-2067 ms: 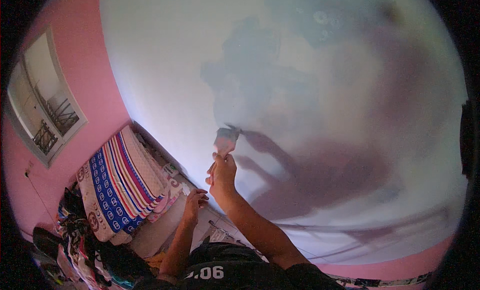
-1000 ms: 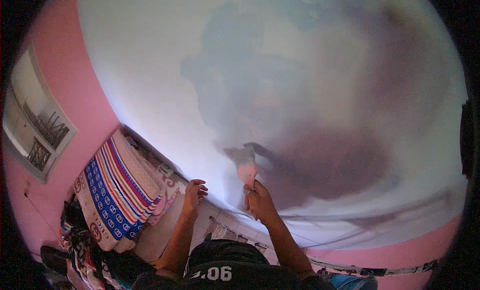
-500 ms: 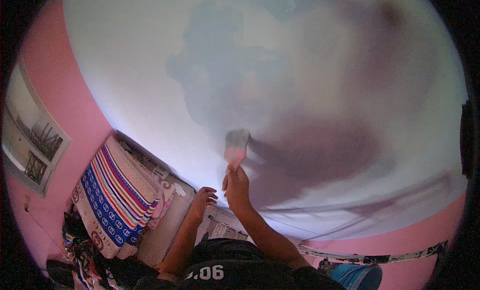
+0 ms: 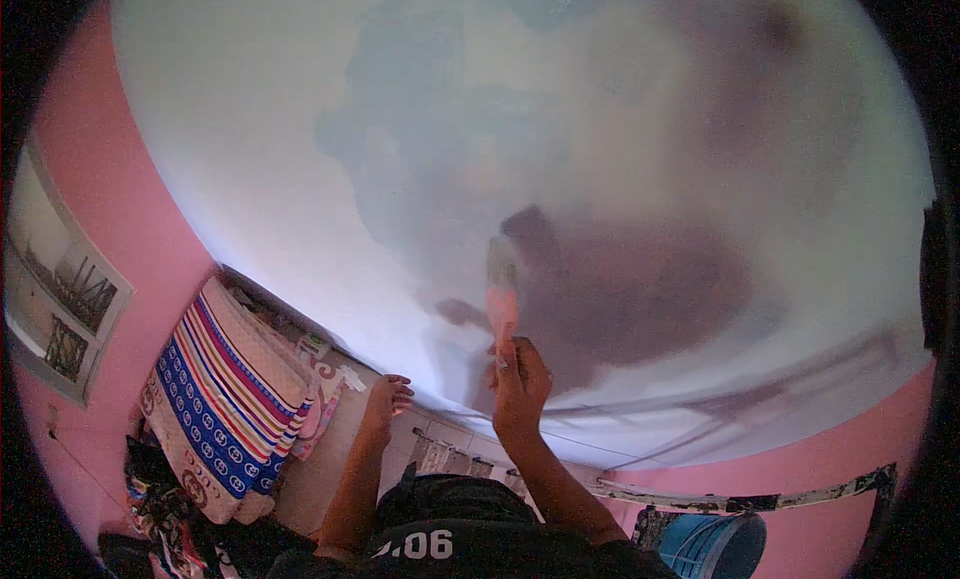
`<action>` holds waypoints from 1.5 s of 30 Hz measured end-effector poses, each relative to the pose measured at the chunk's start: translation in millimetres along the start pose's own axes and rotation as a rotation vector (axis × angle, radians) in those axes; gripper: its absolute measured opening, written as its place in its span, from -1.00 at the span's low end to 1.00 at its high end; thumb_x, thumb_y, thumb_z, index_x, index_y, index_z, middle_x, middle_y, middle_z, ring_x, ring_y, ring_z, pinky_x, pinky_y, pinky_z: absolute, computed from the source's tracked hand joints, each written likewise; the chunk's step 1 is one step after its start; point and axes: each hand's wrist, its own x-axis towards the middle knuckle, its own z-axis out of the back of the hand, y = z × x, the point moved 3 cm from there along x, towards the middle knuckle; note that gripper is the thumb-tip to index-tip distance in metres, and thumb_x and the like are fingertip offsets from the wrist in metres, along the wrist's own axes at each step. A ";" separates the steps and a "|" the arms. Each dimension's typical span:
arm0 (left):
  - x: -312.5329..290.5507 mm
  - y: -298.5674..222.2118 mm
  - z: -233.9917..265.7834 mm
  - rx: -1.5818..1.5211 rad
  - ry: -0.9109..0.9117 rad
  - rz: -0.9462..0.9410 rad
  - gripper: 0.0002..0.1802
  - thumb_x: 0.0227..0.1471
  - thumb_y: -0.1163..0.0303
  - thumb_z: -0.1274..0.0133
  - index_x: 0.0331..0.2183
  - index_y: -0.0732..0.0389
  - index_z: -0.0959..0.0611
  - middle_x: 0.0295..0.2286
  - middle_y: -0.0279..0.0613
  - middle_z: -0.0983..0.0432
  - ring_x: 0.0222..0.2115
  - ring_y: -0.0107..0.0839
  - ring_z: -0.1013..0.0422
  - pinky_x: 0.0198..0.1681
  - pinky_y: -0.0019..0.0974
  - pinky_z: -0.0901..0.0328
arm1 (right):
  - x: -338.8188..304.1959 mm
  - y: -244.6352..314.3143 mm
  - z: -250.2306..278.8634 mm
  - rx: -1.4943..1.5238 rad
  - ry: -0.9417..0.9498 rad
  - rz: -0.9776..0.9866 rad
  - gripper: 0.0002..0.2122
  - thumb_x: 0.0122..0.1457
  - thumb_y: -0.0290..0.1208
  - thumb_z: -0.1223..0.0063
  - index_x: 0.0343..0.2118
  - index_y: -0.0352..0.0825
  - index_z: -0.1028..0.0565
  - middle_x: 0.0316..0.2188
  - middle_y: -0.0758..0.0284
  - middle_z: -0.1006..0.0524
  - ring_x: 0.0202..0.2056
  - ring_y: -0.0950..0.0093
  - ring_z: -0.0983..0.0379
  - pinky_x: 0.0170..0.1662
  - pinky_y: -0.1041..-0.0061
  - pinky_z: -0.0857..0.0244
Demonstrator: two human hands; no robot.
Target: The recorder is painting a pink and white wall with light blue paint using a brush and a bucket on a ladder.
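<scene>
My right hand (image 4: 522, 381) is closed around the handle of a flat paint brush (image 4: 503, 279) with a pinkish-orange lower part and a greyish, slightly blurred tip. The brush points up in front of the white ceiling (image 4: 250, 109), its shadow falling just beside it. Whether the tip touches the surface I cannot tell. Bluish-grey, damp-looking patches (image 4: 405, 89) spread over the ceiling beyond the brush. Lower and to the left, my left hand (image 4: 390, 394) is raised with loosely bent fingers apart and nothing in it.
At the left, folded striped and patterned blankets (image 4: 225, 399) are piled near a pink wall (image 4: 150, 209) with a window (image 4: 65, 279). A blue bucket (image 4: 710, 544) sits at the lower right, near a narrow black-and-white strip (image 4: 760, 502). Dark clothes (image 4: 165, 509) lie at the lower left.
My right hand has moved a little to the right with the brush, which now appears turned more edge-on. My left hand has shifted slightly left.
</scene>
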 end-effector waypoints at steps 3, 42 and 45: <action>5.7 3.0 -10.7 0.010 0.052 0.006 -0.65 0.03 0.16 0.10 -0.20 0.15 -0.52 -0.43 -0.28 -0.49 -0.46 -0.46 -0.40 -0.35 -0.36 -0.22 | 11.1 12.3 2.4 -0.283 -0.015 0.126 -0.78 0.13 -0.30 -0.14 -0.43 -0.34 -0.40 -0.66 0.47 -0.35 -0.65 0.71 -0.20 -0.60 0.62 -0.13; -8.1 2.2 3.4 0.036 -0.008 0.085 -0.65 0.06 0.19 0.12 -0.19 0.19 -0.51 -0.43 -0.23 -0.52 -0.47 -0.42 -0.44 -0.38 -0.33 -0.27 | 82.8 -47.9 -29.3 0.087 0.145 -0.101 -0.64 0.13 -0.20 -0.12 -0.71 -0.30 -0.37 -0.80 0.50 -0.25 -0.79 0.71 -0.06 -0.73 0.61 0.11; -15.3 -1.2 3.0 -0.016 0.003 0.055 -0.65 0.04 0.20 0.10 -0.17 0.19 -0.51 -0.43 -0.22 -0.52 -0.48 -0.41 -0.44 -0.38 -0.32 -0.29 | 51.0 -28.5 -27.6 0.229 0.182 -0.379 -0.63 0.13 -0.17 -0.11 -0.69 -0.33 -0.42 -0.81 0.48 -0.26 -0.81 0.70 -0.07 -0.75 0.61 0.13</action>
